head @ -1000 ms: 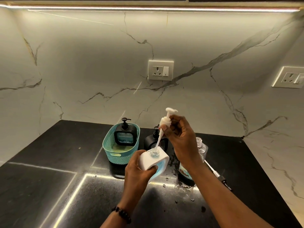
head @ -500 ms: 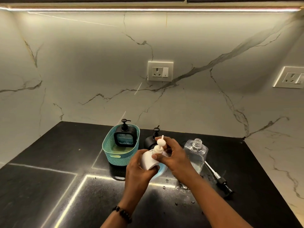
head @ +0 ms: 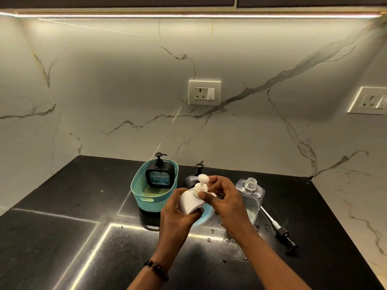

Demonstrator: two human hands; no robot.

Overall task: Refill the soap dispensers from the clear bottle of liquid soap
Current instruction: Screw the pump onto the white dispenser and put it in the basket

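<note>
Soap dispenser [head: 189, 203], the white one, sits tilted in my left hand [head: 178, 216], whose fingers curl round its body above the black surface [head: 62, 237]. My right hand [head: 225, 198] pinches the collar of its white pump [head: 201, 184] between thumb and fingers, the pump seated in the neck. A beaded bracelet [head: 157, 270] circles my left wrist. At 3 o'clock from the dispenser stands the clear bottle [head: 251, 195], uncapped, its lower part hidden behind my right wrist. Farther out at 4 o'clock a loose black pump [head: 280, 232] lies on the surface among droplets. At 11 o'clock a teal basket [head: 144, 192] holds a black dispenser [head: 160, 174]. Another dark dispenser [head: 191, 180] at 12 o'clock is mostly covered by my hands. Behind runs a marble wall with a socket [head: 204, 92].
</note>
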